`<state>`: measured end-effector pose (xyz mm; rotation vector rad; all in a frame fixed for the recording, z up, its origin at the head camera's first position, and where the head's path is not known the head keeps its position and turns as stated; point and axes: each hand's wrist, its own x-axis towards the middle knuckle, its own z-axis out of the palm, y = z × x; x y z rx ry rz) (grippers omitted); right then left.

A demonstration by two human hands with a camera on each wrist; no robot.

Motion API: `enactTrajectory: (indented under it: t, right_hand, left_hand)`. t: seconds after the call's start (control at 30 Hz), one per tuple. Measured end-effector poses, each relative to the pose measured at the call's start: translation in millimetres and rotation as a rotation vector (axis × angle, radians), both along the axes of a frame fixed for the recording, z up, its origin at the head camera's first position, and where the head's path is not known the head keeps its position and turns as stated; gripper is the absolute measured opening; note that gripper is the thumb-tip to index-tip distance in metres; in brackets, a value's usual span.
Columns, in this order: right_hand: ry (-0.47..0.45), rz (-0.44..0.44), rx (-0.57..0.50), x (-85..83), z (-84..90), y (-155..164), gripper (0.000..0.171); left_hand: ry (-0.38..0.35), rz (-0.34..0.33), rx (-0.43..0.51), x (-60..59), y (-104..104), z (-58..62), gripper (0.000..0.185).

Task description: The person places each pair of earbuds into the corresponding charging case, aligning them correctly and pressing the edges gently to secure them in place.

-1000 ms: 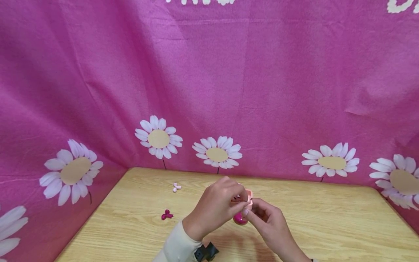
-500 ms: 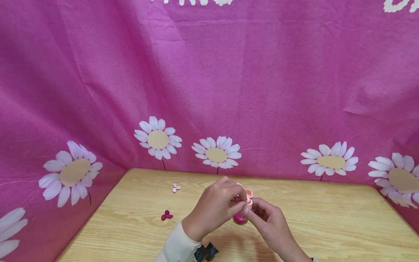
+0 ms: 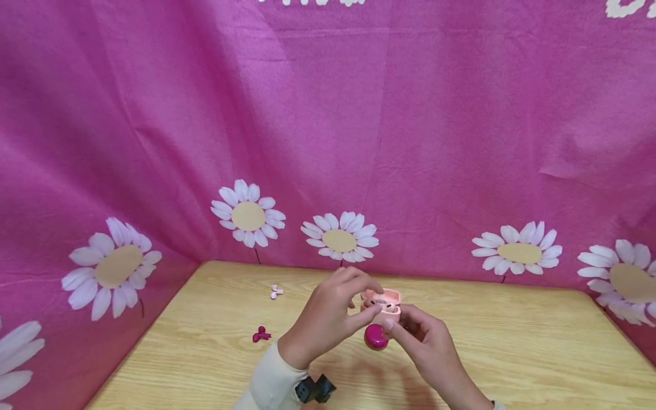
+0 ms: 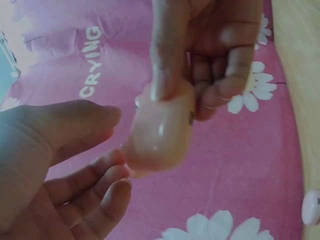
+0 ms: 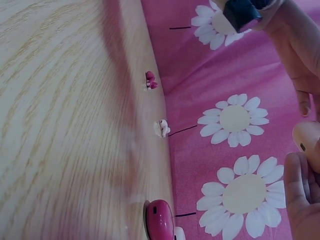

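A peach earbud case (image 3: 393,314) is held up with its lid raised, and earbuds (image 3: 390,307) sit in its slots. My right hand (image 3: 429,347) grips the case from the right, thumb pressed on its front; the left wrist view shows that thumb on the smooth shell (image 4: 160,132). Thumb and fingers spread apart, my left hand (image 3: 328,313) hovers at the case's left side, fingertips right at its edge and nothing between them. Below the case, a round magenta earbud case (image 3: 376,337) rests on the table.
Magenta earbuds (image 3: 261,334) and pale pink earbuds (image 3: 276,291) lie on the wooden table (image 3: 205,364) at the left. A pale pink case (image 4: 311,207) stands near the magenta one. A pink cloth (image 3: 435,142) with daisies hangs behind the table.
The left thumb and fingers have parted from their pinch over the case and drawn back slightly left. More of the case and the earbuds inside now shows. The right hand keeps its grip.
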<state>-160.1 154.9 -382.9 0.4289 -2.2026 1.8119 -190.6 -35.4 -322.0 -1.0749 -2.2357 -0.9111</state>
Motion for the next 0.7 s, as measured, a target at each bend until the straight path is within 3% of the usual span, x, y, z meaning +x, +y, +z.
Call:
enactTrajectory:
  t: [0.3, 0.47, 0.7]
  right_hand:
    - [0.029, 0.012, -0.018, -0.7, 2.2, 2.3, 0.013]
    - [0.032, 0.028, -0.025, -0.6, 4.5, 3.4, 0.015]
    - [-0.024, 0.054, -0.040, -1.4, 3.1, 4.9, 0.018]
  left_hand:
    - [-0.149, 0.052, 0.071, -1.2, -13.7, -8.6, 0.047]
    - [-0.292, -0.011, 0.147, -2.9, -15.4, -13.1, 0.059]
    - [-0.510, -0.100, 0.277, -2.1, -12.3, -22.3, 0.058]
